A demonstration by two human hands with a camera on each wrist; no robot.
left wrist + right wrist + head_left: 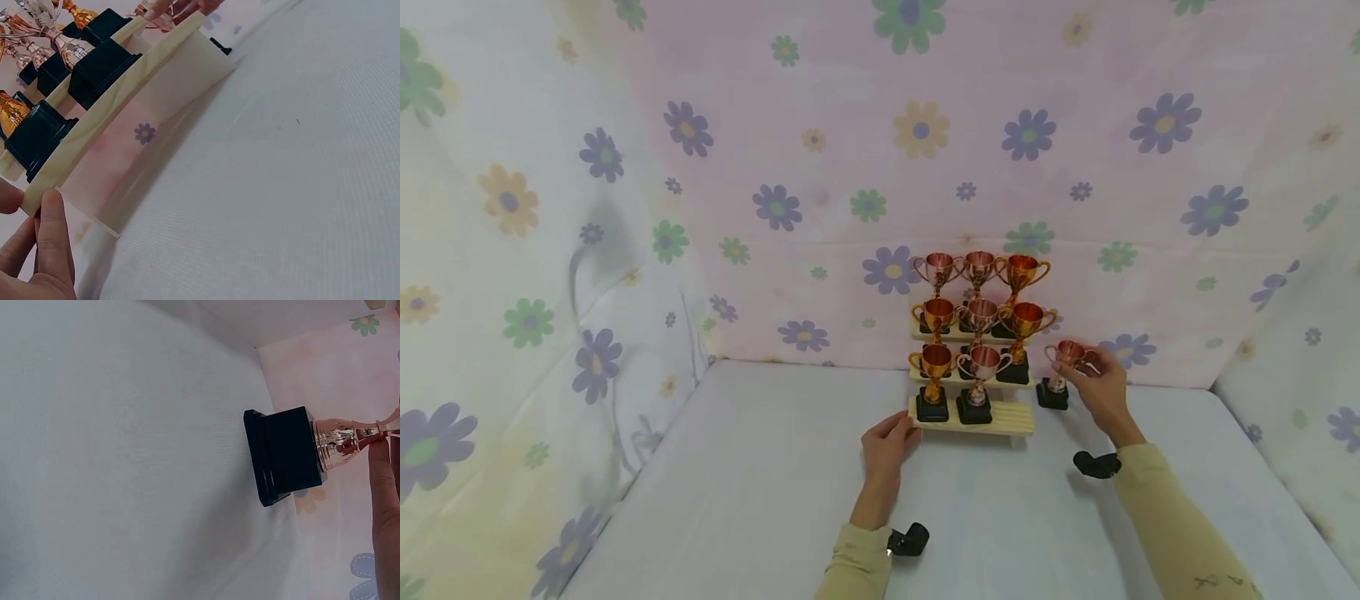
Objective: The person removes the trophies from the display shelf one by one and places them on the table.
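My right hand holds a rose-gold trophy cup by its upper part, just right of a tiered wooden stand. In the right wrist view the trophy's black base shows, with fingers at its stem. At the stand's front left corner, my left hand pinches the end of the lowest shelf, thumb above and fingers below in the left wrist view. On that shelf stand a gold trophy and a rose-gold trophy, both at its left and middle; its right end is bare wood.
The two upper tiers bear three trophies each, among them a gold one and a rose-gold one. A white-covered table lies under the stand. A flower-print cloth hangs close behind and at both sides.
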